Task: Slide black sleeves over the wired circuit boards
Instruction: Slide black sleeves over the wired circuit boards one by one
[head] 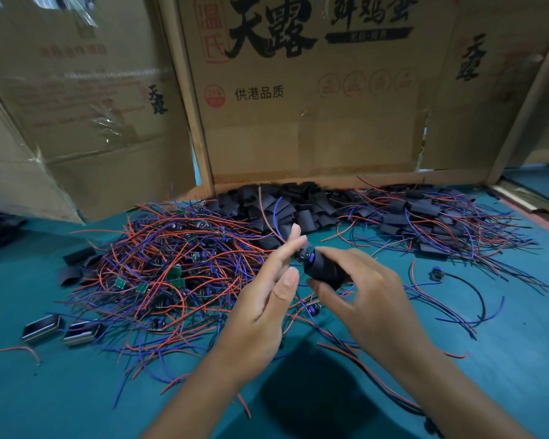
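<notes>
Centre of frame, above the green table [504,359]: right hand [371,299] has its grip curled round a black sleeve [325,270], a circuit board [305,256] poking from the sleeve's upper-left end. Left hand [260,312] beside it, fingers straight, grip released, fingertips touching the board end. Left of centre: heap of wired boards [159,274]. Upper centre: pile of loose sleeves [286,204] against the cardboard boxes [298,122].

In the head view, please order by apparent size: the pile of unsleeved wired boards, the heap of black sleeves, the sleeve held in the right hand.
1. pile of unsleeved wired boards
2. heap of black sleeves, though farther away, so unsure
3. held sleeve, in the right hand
</notes>
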Motion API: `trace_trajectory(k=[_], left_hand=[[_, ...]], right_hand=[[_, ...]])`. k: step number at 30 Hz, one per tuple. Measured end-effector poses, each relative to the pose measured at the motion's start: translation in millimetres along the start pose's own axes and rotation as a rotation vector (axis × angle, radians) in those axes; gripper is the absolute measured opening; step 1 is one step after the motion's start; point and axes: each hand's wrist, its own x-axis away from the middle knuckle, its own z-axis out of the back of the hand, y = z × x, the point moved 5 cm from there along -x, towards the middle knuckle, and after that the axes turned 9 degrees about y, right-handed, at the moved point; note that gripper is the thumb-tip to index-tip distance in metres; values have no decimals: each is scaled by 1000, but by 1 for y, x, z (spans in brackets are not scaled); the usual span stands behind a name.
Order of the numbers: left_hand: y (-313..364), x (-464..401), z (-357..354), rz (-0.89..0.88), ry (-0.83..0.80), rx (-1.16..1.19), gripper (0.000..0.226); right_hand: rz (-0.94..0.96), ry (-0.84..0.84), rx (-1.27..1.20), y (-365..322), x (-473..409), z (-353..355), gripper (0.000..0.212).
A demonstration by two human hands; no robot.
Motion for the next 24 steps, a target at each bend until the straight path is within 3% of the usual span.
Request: trace_trajectory(k=[8, 17, 24], left_hand=[[-2, 2, -2, 63, 5, -10, 54], [-1, 6, -10, -41, -56, -305, 60], [-13, 11, -17, 14, -87, -197, 66]], right_hand=[[23, 15, 58, 0, -1, 1, 41], [32, 8, 62, -3, 1, -2, 41], [12, -32, 66, 1, -1, -5, 40]])
